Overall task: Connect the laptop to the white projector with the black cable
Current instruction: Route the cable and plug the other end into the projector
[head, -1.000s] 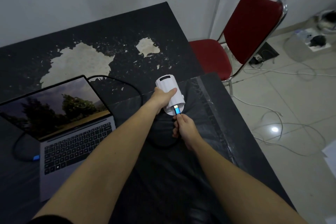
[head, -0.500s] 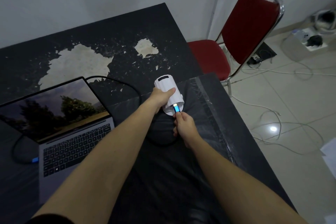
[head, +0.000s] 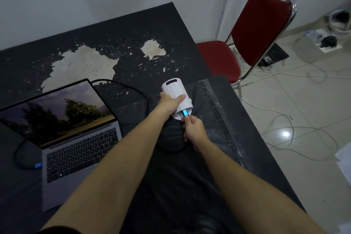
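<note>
The white projector lies on its side on the dark table, and my left hand grips its near half. My right hand pinches the blue plug of the black cable, with the plug's tip pressed into the projector's near end face. The cable loops back under my hands, runs behind the open laptop at the left, and its other blue plug sits at the laptop's left side. The laptop screen is lit.
The black table has peeled pale patches and a plastic sheet over its near part. A red chair stands beyond the table's right edge. White cables and a power strip lie on the tiled floor.
My right hand has pushed the blue plug a little further into the projector's end; less of the plug shows. My left hand keeps its hold and the projector has barely shifted.
</note>
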A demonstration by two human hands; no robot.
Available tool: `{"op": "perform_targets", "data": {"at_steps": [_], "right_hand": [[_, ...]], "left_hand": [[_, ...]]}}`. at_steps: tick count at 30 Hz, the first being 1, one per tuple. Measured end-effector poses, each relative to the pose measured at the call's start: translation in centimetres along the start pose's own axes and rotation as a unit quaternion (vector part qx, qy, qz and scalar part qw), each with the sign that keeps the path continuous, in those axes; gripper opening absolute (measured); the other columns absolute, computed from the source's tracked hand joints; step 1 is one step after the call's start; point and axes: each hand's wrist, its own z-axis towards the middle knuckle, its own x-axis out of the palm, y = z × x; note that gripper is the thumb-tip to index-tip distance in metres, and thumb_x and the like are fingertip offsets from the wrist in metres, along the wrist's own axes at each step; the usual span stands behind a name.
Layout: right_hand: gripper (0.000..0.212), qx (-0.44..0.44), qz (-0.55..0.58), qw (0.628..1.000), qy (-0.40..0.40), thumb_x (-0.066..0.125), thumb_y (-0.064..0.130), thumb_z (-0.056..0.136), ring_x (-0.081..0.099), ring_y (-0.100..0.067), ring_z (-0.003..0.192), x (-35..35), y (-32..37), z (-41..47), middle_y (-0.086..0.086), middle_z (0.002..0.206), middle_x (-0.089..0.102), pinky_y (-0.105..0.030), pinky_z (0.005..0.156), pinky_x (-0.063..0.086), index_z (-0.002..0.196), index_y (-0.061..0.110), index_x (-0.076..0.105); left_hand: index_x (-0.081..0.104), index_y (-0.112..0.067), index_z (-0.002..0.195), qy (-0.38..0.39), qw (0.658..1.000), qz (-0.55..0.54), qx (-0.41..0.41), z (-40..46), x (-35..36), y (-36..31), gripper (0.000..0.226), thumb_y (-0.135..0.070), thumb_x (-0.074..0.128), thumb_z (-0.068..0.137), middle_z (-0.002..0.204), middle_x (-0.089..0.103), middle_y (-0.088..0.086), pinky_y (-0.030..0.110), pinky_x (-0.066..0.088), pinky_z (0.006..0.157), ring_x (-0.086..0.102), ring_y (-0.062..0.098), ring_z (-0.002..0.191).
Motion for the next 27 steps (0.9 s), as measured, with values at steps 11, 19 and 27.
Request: {"op": "perform_targets", "data": {"at_steps": [11,19,27], "right_hand": [[0.03,0.009,-0.002,1.0,-0.013,0.044,0.025,0.099,0.042,-0.012,0.036,0.23,0.22,0.12,-0.003,0.058,0.051,-0.024,0.036,0.034,0.079,0.01,0.061],[0.031,0.015,-0.002,1.0,-0.008,0.044,0.027,0.1,0.041,-0.011,0.035,0.12,0.02,0.36,-0.002,0.055,0.05,-0.024,0.036,0.034,0.08,0.01,0.061],[0.031,0.008,-0.03,1.0,0.003,0.045,0.031,0.098,0.049,-0.016,0.043,-0.06,0.02,0.57,-0.002,0.059,0.056,-0.03,0.044,0.043,0.082,0.013,0.065]], "left_hand": [[0.022,-0.009,0.137,-0.003,1.0,0.017,-0.014,-0.01,0.06,-0.06,0.093,-0.055,0.071,0.073,0.134,0.051,0.011,0.034,0.04,0.076,0.049,0.021,0.092],[0.022,-0.009,0.137,-0.002,1.0,0.023,-0.015,-0.14,0.11,-0.07,0.094,-0.057,0.07,0.073,0.134,0.051,0.011,0.034,0.039,0.075,0.048,0.021,0.093],[0.018,-0.008,0.143,0.005,0.999,0.031,-0.021,-0.89,-0.08,-0.49,0.096,-0.057,0.068,0.077,0.138,0.049,0.012,0.034,0.042,0.082,0.053,0.026,0.11]]}}
